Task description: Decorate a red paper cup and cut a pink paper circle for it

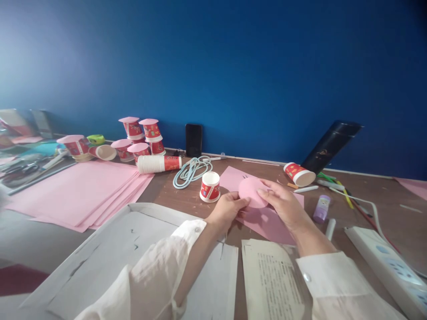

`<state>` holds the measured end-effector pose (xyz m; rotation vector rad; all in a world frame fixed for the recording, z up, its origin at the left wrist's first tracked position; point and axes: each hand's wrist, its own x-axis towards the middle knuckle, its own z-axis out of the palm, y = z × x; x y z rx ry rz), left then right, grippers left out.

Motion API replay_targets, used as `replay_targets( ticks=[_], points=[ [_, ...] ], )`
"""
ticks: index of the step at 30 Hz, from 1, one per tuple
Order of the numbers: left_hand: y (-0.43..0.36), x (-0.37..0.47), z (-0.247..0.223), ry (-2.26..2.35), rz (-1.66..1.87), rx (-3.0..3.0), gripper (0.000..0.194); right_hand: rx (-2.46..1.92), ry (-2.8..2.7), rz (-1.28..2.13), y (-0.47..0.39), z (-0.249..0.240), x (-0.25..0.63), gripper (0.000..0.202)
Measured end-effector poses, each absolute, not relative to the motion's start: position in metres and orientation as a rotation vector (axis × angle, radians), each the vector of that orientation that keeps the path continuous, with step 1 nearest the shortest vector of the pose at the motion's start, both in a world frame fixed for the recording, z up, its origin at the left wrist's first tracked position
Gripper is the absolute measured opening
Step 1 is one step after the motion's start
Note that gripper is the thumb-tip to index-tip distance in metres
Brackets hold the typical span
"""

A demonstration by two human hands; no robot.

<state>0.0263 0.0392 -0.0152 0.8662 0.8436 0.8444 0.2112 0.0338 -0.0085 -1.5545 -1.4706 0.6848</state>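
A round pink paper disc (252, 192) is held up between both hands over a pink sheet (278, 226) on the brown table. My left hand (228, 208) pinches the disc's lower left edge. My right hand (278, 200) grips its right side between thumb and fingers. Just left of the hands stands a red and white paper cup structure (210, 187), its white rim upward. A printed paper (275, 280) lies below the hands, nearer to me.
Red cups with pink tops (150, 130) stand at the back left, beside a lying cup stack (158, 164). Pink sheets (80, 191) and a white box lid (133, 235) lie left. A glue stick (322, 209), tilted cup (299, 174) and power strip (390, 266) are right.
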Motion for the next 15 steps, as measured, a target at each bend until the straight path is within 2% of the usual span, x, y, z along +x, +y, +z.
replay_targets(
  ticks=[5, 11, 15],
  points=[
    [0.040, 0.026, -0.017, 0.840, 0.829, 0.910, 0.026, -1.506, -1.361, 0.828, 0.036, -0.012, 0.213, 0.057],
    [0.045, 0.028, -0.022, 0.960, 0.895, 0.898, 0.026, -1.704, -1.237, 0.475, 0.044, -0.015, 0.222, 0.057],
    [0.047, 0.029, -0.025, 1.004, 0.940, 0.874, 0.026, -1.867, -1.312, 0.294, 0.045, -0.019, 0.230, 0.040]
  ],
)
